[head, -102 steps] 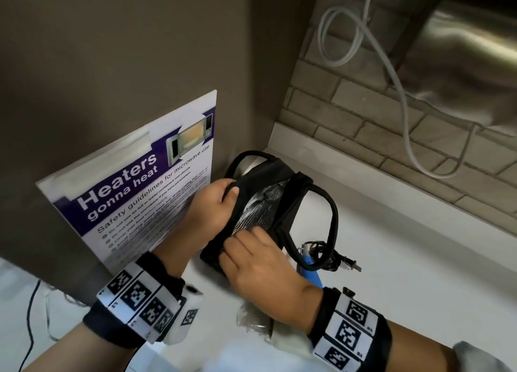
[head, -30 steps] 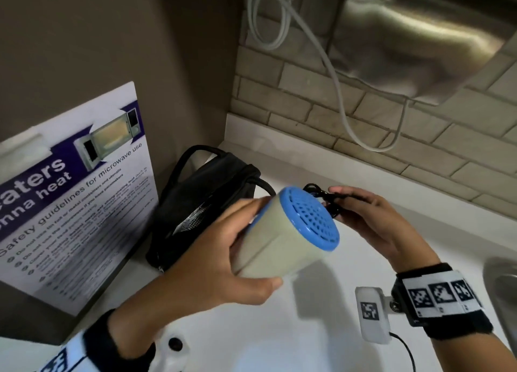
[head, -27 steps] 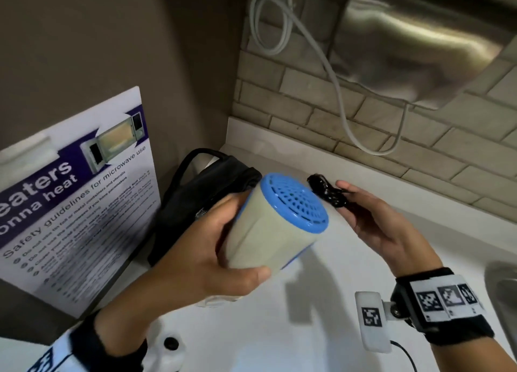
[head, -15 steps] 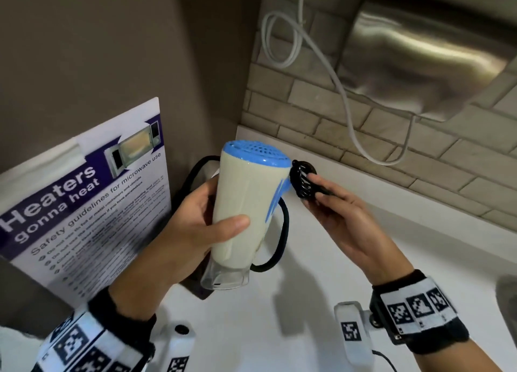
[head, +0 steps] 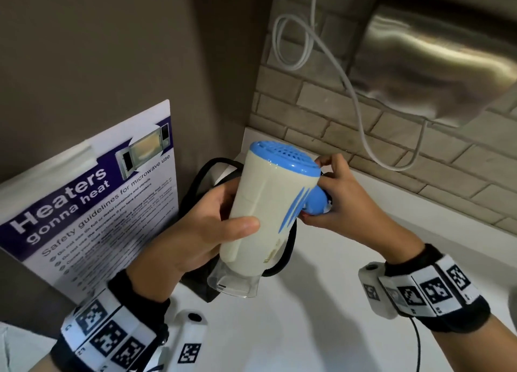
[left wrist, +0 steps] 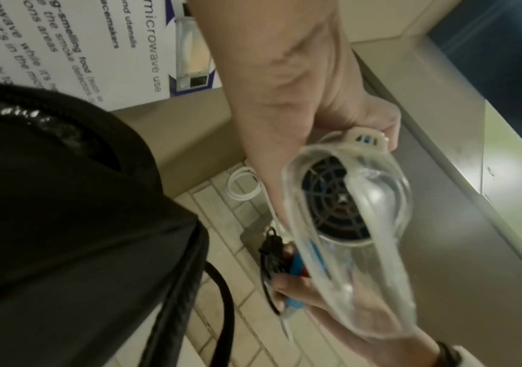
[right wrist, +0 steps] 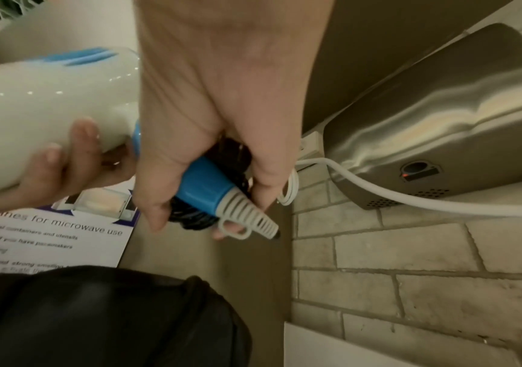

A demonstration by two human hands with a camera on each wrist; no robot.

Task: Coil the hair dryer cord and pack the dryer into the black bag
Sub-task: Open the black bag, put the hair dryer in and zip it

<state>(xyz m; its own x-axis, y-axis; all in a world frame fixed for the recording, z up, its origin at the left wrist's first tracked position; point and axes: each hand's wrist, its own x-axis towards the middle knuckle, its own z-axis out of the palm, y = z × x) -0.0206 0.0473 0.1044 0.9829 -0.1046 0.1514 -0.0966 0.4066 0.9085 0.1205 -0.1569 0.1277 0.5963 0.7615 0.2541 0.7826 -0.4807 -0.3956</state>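
The hair dryer (head: 265, 218) has a cream barrel, a blue rear grille on top and a clear nozzle (left wrist: 347, 236) pointing down. My left hand (head: 235, 209) grips the barrel from the left. My right hand (head: 324, 192) is curled round the blue handle (right wrist: 203, 186) and presses the coiled black cord (right wrist: 197, 221) against it. The dryer hangs in the air just above and in front of the black bag (head: 201, 285), which stands on the counter. Its mouth is mostly hidden in the head view, and the bag (left wrist: 65, 223) fills the left side of the left wrist view.
A microwave safety poster (head: 92, 192) leans on the left wall beside the bag. A steel hand dryer (head: 433, 64) with a white cable (head: 358, 106) hangs on the brick wall behind. The white counter (head: 321, 329) stretches to the front and right.
Both hands left the bag and lifted the dryer. It has turned nozzle-down, and my right hand has brought the cord bundle in against the blue handle and closed round both.
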